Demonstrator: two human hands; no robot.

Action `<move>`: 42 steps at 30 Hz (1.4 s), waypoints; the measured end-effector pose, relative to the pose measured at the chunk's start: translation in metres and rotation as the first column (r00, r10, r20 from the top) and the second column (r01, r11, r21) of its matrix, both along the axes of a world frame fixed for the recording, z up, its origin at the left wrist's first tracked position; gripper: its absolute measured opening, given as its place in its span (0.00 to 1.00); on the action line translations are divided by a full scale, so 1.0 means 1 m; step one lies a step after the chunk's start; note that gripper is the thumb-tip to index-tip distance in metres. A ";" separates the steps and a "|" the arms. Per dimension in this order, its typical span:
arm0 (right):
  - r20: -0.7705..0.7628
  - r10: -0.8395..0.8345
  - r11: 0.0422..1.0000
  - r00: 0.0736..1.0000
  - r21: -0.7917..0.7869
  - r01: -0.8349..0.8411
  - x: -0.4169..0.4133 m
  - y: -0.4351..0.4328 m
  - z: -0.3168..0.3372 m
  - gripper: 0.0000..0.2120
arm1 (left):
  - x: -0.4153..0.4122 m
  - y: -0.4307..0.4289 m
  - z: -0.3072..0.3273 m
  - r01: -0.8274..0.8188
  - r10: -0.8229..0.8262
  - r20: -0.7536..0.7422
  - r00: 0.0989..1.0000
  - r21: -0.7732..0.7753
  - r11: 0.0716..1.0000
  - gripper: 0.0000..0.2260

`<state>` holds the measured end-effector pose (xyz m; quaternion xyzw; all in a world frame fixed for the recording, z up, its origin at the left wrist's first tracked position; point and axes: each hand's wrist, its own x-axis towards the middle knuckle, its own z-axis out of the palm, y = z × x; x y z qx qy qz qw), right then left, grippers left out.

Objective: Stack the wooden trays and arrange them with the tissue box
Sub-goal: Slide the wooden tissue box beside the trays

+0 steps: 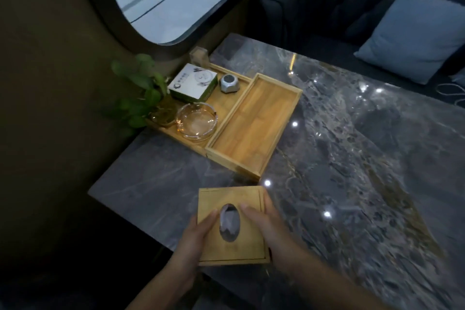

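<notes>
Head view: both hands, left hand (195, 239) and right hand (266, 229), clasp the tissue box (232, 226) at lower centre, fingers (247, 210) pressed on its lid and sides. It seems lifted off the tabletop (352, 158), though blur hides this. The empty tray (254, 123) lies mid-frame; carry the box level and set it squarely inside.

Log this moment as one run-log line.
left hand: on tissue box | right hand: on tissue box | empty tray: beside loaded tray | table: under all
</notes>
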<state>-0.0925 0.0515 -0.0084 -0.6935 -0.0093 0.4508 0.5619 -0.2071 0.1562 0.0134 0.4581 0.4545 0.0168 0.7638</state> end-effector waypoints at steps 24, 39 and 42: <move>-0.423 0.217 0.972 0.880 0.013 -0.234 0.004 0.077 0.017 0.08 | -0.037 0.029 -0.031 -0.401 0.373 0.165 0.913 0.197 0.895 0.32; -0.095 0.255 0.959 0.962 -0.103 -0.264 0.003 0.148 0.006 0.26 | 0.004 0.083 -0.044 -0.472 0.467 0.099 0.879 0.325 0.819 0.30; -0.068 0.255 0.954 0.965 -0.147 -0.262 0.006 0.153 0.006 0.28 | 0.006 0.087 -0.043 -0.450 0.448 0.089 0.890 0.341 0.825 0.30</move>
